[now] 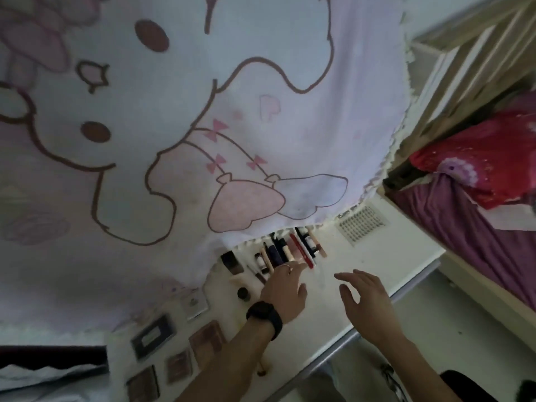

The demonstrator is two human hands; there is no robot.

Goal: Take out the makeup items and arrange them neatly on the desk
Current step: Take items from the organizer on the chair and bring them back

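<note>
1. Two bare forearms [232, 364] reach in from the bottom edge over a white desk [385, 271].
2. Left of them, flat palettes [207, 339] lie in rows on the desk, blurred.
3. Left hand [285, 291], with a black watch [265, 314] on the wrist and a ring [285, 266] on one finger, stretches straight fingers to the near ends of a row of makeup sticks [290, 250]. Whether they touch is unclear.
4. Right hand [362, 300] hovers beside it, apart, with fingers spread and relaxed, holding nothing.
5. A small dark jar [243, 293] stands just left of the left hand.
6. The makeup sticks lie side by side, far ends at the curtain's hem.
7. Right of the row lies a dotted sheet [361, 224].
8. A pale curtain [203, 111] with a cartoon rabbit hangs over the desk's far part.
9. Far right is a bed [464, 227] with purple and red bedding.
</note>
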